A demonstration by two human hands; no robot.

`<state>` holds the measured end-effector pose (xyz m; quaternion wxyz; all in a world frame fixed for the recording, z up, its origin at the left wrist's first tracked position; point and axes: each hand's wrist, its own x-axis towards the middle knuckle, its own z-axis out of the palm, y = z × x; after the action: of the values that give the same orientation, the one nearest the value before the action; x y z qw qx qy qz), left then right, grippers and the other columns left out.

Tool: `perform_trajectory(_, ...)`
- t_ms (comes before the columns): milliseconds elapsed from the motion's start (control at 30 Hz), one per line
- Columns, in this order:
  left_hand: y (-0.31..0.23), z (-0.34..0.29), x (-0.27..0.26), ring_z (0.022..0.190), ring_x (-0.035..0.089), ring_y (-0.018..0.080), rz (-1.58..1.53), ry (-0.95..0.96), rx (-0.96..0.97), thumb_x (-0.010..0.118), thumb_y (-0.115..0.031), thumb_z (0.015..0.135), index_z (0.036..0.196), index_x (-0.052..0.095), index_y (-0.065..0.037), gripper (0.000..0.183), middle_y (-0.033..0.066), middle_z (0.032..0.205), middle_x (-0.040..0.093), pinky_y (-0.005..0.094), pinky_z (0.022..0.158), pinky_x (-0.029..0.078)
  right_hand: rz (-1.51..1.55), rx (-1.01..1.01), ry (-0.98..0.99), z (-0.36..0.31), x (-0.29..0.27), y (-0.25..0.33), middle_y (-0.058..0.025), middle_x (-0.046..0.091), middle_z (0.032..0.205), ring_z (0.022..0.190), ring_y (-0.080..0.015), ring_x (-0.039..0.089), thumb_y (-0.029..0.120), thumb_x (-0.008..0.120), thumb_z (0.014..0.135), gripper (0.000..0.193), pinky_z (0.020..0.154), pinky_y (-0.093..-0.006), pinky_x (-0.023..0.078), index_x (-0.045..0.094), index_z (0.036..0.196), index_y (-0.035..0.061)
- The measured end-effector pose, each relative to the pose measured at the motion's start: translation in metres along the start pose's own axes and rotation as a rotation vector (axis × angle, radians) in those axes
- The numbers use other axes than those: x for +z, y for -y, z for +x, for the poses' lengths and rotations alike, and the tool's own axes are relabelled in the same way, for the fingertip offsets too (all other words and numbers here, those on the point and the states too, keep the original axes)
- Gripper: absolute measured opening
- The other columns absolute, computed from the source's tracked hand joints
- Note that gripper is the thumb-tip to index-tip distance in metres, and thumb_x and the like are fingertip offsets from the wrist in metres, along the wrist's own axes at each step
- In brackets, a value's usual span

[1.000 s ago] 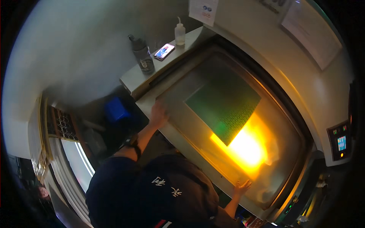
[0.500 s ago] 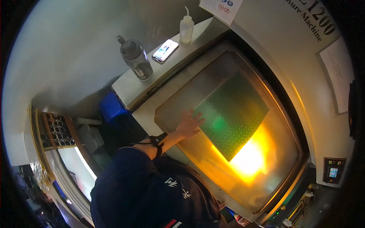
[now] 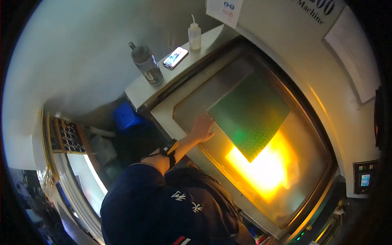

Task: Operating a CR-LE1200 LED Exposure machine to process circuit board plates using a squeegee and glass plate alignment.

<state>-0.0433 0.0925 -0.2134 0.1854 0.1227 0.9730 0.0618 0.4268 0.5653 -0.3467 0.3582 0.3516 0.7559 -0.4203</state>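
My left hand (image 3: 201, 128), wearing a black wristband with a yellow part (image 3: 169, 147), reaches in from the lower left. Its blurred fingers meet the left edge of a green rectangular panel (image 3: 251, 110), and its thumb stands out, apart from them. Whether the fingertips lie under that edge, I cannot tell. The panel is over a large framed translucent surface (image 3: 192, 107), with bright yellow-white light (image 3: 265, 173) beyond its lower corner. My right hand is not in view.
On the ledge (image 3: 143, 93) at the machine's far-left side stand a dark-lidded drinking bottle (image 3: 148, 67), a lit phone (image 3: 175, 58) and a squeeze bottle (image 3: 194, 38). A blue bin (image 3: 127, 116) sits below. The machine's hood (image 3: 286, 36) rises at right, beside a small control panel (image 3: 365, 178).
The view has turned slightly. Against the glow, the green panel has shifted up and away, so more light shows. My left fingers, earlier spread over the panel's edge, now look closer together there.
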Motion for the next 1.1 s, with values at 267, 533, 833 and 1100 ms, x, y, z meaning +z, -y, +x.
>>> perform_trajectory(267,-0.037,-0.137,0.116,0.147,0.013,0.0436,-0.051,-0.168,-0.009,0.056,-0.052,0.091,0.153,0.028,-0.016,0.077,0.0134,0.163,0.012,0.0639,0.116,0.015,0.535,-0.040,-0.005,0.034,-0.068,0.157,-0.0103,0.064,0.073,0.067,-0.0193,0.063,0.043,0.052,0.100,0.044,0.060,-0.0361,0.050,0.059,0.091,0.0003)
perform_trajectory(533,0.002,-0.287,0.234,0.136,0.042,0.0361,-1.020,0.464,-0.616,0.053,-0.063,0.091,0.148,0.040,-0.013,0.077,0.0185,0.146,0.046,0.0446,0.110,0.035,0.278,-0.591,0.055,0.161,-0.166,0.201,-0.0052,0.065,0.076,0.068,-0.0155,0.064,0.049,0.044,0.100,0.049,0.062,-0.0322,0.049,0.064,0.085,0.0076)
perform_trajectory(833,0.078,-0.330,0.330,0.122,0.056,0.0353,-0.672,0.502,-0.515,0.047,-0.027,0.098,0.140,0.050,-0.011,0.046,0.0171,0.137,0.056,0.0453,0.099,0.045,-0.375,-0.421,-0.600,0.159,-0.182,0.326,-0.0200,0.063,0.111,0.100,-0.0349,0.062,0.035,0.057,0.096,0.050,0.089,-0.0465,0.049,0.050,0.130,0.0000)
perform_trajectory(1100,0.165,-0.273,0.232,0.128,0.051,0.0359,-0.729,0.365,-0.303,0.052,-0.035,0.097,0.144,0.045,-0.004,0.056,0.0198,0.141,0.052,0.0440,0.105,0.042,-0.537,-1.000,-1.083,0.088,-0.124,0.386,-0.0229,0.046,0.140,0.129,-0.0398,0.045,0.035,0.067,0.089,0.068,0.108,-0.0460,0.038,0.040,0.142,0.0017)
